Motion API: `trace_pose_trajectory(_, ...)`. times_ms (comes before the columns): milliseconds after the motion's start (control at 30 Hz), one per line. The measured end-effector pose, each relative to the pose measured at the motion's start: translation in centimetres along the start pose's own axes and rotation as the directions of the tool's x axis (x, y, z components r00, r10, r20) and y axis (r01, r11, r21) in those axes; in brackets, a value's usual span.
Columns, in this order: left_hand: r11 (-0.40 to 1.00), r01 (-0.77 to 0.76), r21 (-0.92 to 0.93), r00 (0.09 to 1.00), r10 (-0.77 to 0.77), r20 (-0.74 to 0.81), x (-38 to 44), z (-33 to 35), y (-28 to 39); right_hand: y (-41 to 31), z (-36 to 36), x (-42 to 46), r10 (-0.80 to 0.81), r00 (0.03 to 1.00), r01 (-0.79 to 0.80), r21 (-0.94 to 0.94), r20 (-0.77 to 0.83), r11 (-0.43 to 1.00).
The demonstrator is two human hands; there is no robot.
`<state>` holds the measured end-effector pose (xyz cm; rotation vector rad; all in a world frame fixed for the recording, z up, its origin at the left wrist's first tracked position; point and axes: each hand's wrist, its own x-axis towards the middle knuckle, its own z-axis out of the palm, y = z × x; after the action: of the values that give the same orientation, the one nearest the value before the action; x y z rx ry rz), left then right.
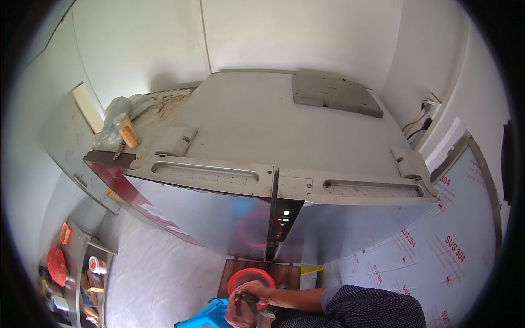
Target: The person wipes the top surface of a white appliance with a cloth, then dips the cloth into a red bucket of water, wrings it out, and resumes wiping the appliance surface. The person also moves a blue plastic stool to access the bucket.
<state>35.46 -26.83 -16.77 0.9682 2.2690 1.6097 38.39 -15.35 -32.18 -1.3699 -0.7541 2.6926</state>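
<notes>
At the bottom of the head view, my left hand (234, 312) and my right hand (257, 289) come together over a red plastic basin (270, 279). Bunched between them is a dark, limp cloth (246, 301), and both hands grip it. My forearms and fingers hide much of the basin's inside. Just left of the basin, partly cut off by the frame, is a bright blue plastic item (205, 315). Straight ahead stands a two-door refrigerator (242, 135), seen from above, with both doors shut and a lit control panel (284, 221) at the middle.
On the refrigerator's left side lie a clear plastic bag (117, 110) and a plastic cup (126, 130). A brown mat (231, 270) lies under the basin. At left, a metal shelf unit (78, 262) carries a red colander (56, 266) and a white tub (97, 265). Film-covered panelling (451, 229) stands at right.
</notes>
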Motion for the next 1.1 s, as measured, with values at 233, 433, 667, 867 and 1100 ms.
trace_pose_trajectory(233, 0.992, 0.075, -0.101, 0.985, -0.090, -0.148, 1.2, 1.6, 0.6, -2.9, -0.1, -0.8, 0.034, 0.998, -0.033, -0.023, 0.045, 0.999)
trace_pose_trajectory(433, 0.947, 0.255, -0.196, 0.936, -0.293, -0.198, 1.1, 2.2, -2.6, -5.1, 1.9, -3.1, -0.164, 0.979, 0.124, -0.282, -0.119, 0.951)
trace_pose_trajectory(667, 0.963, 0.201, -0.180, 0.949, -0.238, -0.209, 1.4, 2.3, -7.1, -7.9, 2.5, -6.8, -0.501, 0.860, 0.434, -0.654, 0.096, 0.620)
trace_pose_trajectory(867, 0.734, -0.389, 0.557, 0.839, 0.532, -0.116, 1.5, 1.9, -8.5, -8.4, 4.0, -8.8, -0.739, 0.553, 0.698, -0.698, 0.385, 0.159)
trace_pose_trajectory(1100, 0.996, 0.078, 0.048, 0.995, -0.081, 0.050, 2.5, 1.9, -10.1, -9.6, 6.9, -11.4, -0.672, 0.283, 0.843, -0.512, 0.684, -0.166)
